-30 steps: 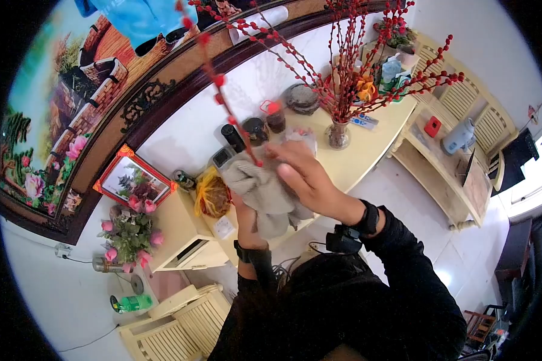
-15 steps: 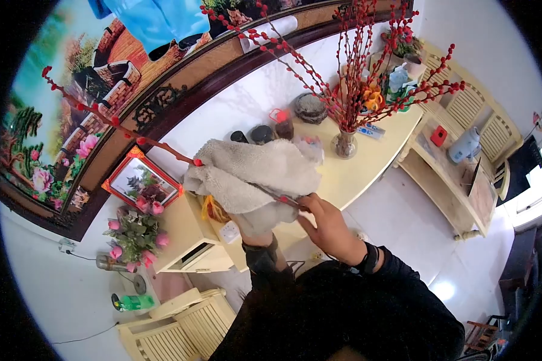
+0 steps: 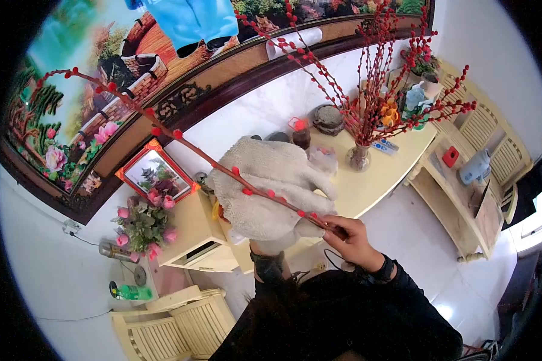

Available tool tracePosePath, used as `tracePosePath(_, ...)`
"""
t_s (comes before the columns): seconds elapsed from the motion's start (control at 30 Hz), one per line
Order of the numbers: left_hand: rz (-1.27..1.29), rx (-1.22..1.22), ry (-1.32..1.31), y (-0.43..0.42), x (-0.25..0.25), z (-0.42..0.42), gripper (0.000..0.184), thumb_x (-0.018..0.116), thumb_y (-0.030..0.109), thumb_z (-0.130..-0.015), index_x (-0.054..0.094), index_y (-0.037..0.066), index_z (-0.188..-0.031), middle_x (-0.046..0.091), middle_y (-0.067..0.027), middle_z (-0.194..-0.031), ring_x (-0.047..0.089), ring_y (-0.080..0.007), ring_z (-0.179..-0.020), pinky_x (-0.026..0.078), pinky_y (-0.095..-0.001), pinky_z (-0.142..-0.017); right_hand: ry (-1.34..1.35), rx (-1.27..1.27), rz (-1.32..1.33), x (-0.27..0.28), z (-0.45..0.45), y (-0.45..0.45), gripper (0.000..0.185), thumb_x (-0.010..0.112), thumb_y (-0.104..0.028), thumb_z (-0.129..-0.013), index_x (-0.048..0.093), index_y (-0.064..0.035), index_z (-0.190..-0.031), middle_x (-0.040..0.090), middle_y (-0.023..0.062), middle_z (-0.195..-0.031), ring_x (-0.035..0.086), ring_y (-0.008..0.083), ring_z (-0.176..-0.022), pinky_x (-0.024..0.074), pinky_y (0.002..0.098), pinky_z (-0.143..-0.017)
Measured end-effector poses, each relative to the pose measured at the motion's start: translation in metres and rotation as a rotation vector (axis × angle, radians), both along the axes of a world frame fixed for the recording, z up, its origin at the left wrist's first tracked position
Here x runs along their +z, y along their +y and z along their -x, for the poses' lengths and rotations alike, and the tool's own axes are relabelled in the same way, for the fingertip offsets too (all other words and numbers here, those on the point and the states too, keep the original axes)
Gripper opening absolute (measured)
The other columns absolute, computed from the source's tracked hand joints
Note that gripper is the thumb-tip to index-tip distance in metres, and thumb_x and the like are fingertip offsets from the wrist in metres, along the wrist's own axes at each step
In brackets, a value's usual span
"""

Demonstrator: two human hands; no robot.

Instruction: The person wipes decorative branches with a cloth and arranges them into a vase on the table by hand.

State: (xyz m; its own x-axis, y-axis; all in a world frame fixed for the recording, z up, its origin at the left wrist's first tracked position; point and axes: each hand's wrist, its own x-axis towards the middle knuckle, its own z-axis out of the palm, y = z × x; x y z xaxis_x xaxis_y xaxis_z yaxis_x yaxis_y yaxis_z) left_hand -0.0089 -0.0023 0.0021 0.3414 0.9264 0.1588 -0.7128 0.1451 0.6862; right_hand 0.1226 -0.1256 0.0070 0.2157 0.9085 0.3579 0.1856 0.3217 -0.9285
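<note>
The end of a slender, reddish-brown branch with red buds (image 3: 206, 154) is pinched between thumb and fingers of the right hand (image 3: 354, 242); the branch is extended leftward and upward from that hand, across a grey, textured fabric cloth (image 3: 271, 162). The left hand is hidden beneath the cloth; its grip cannot be determined. Beyond the right hand, a clear glass vase (image 3: 359, 159) is supported on a cream-coloured bench (image 3: 367, 188).

Through the head camera I see the right hand (image 3: 356, 245) pinching one end of a red-budded branch (image 3: 211, 159), which slants across a grey cloth (image 3: 265, 171) hiding the left hand; a vase (image 3: 358, 159) of similar stems (image 3: 370, 108) stands on the bench (image 3: 351, 191).
</note>
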Motion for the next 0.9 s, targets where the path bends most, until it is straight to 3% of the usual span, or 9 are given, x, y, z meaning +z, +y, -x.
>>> tracePosePath(0.07, -0.009, 0.019, 0.004, 0.000, 0.000, 0.001, 0.038, 0.051, 0.013, -0.080, 0.039, 0.002, -0.114, 0.046, -0.0076, -0.109, 0.047, -0.0166, -0.095, 0.041, -0.0287, -0.080, 0.185, 0.083, 0.050, -0.010, -0.001, -0.003, 0.023, 0.055, -0.006, -0.078, 0.055, 0.0024, -0.099, 0.056, 0.0042, -0.075, 0.047, 0.0081, -0.062, 0.0404, 0.0205, -0.055)
tracePosePath(0.17, -0.008, 0.034, 0.013, -0.001, -0.002, 0.004, 0.037, 0.051, 0.013, -0.080, 0.039, 0.002, -0.114, 0.046, -0.0073, -0.108, 0.048, -0.0159, -0.095, 0.042, -0.0279, -0.079, 0.275, 0.093, 0.106, -0.014, -0.002, -0.002, 0.020, 0.053, -0.006, -0.080, 0.056, 0.0033, -0.097, 0.055, 0.0045, -0.074, 0.048, 0.0090, -0.061, 0.0413, 0.0216, -0.054)
tracePosePath(0.3, -0.051, 0.104, 0.049, -0.002, -0.007, 0.006, 0.037, 0.052, 0.012, -0.079, 0.040, 0.002, -0.113, 0.046, -0.0069, -0.108, 0.048, -0.0149, -0.093, 0.043, -0.0269, -0.078, 0.058, -0.033, 0.129, -0.017, -0.004, 0.000, 0.018, 0.053, -0.006, -0.080, 0.057, 0.0033, -0.094, 0.055, 0.0040, -0.072, 0.047, 0.0085, -0.061, 0.0398, 0.0203, -0.054)
tracePosePath(0.47, -0.195, 0.280, 0.155, 0.013, 0.000, -0.001, 0.036, 0.052, 0.011, -0.079, 0.040, 0.003, -0.113, 0.047, -0.0064, -0.107, 0.049, -0.0136, -0.092, 0.044, -0.0257, -0.076, 0.033, -0.055, 0.145, -0.022, -0.003, 0.004, 0.016, 0.053, -0.006, -0.080, 0.055, 0.0034, -0.092, 0.053, 0.0021, -0.070, 0.045, 0.0072, -0.061, 0.0379, 0.0193, -0.055)
tracePosePath(0.57, -0.158, 0.293, 0.148, 0.018, 0.005, -0.004, 0.036, 0.052, 0.011, -0.079, 0.040, 0.004, -0.113, 0.048, -0.0053, -0.105, 0.049, -0.0136, -0.092, 0.044, -0.0257, -0.075, 0.027, -0.047, 0.185, -0.025, 0.001, 0.005, 0.014, 0.052, -0.006, -0.081, 0.054, 0.0031, -0.091, 0.051, 0.0007, -0.069, 0.044, 0.0063, -0.062, 0.0374, 0.0193, -0.056)
tracePosePath(0.67, 0.065, 0.166, -0.107, 0.012, 0.010, -0.013, 0.037, 0.052, 0.011, -0.080, 0.039, 0.005, -0.114, 0.049, -0.0044, -0.101, 0.050, -0.0140, -0.089, 0.045, -0.0258, -0.074, 0.077, -0.042, 0.194, -0.030, 0.007, 0.005, 0.013, 0.051, -0.007, -0.082, 0.053, 0.0027, -0.090, 0.050, 0.0001, -0.068, 0.043, 0.0058, -0.062, 0.0374, 0.0196, -0.056)
tracePosePath(0.9, 0.095, -0.130, -0.075, 0.013, 0.005, -0.003, 0.035, 0.049, 0.015, -0.082, 0.039, 0.007, -0.114, 0.050, -0.0035, -0.100, 0.051, -0.0142, -0.088, 0.046, -0.0256, -0.072, 0.290, 0.022, 0.213, -0.033, -0.007, 0.000, 0.018, 0.049, -0.012, -0.084, 0.056, 0.0011, -0.092, 0.048, 0.0000, -0.066, 0.042, 0.0072, -0.060, 0.0374, 0.0201, -0.053)
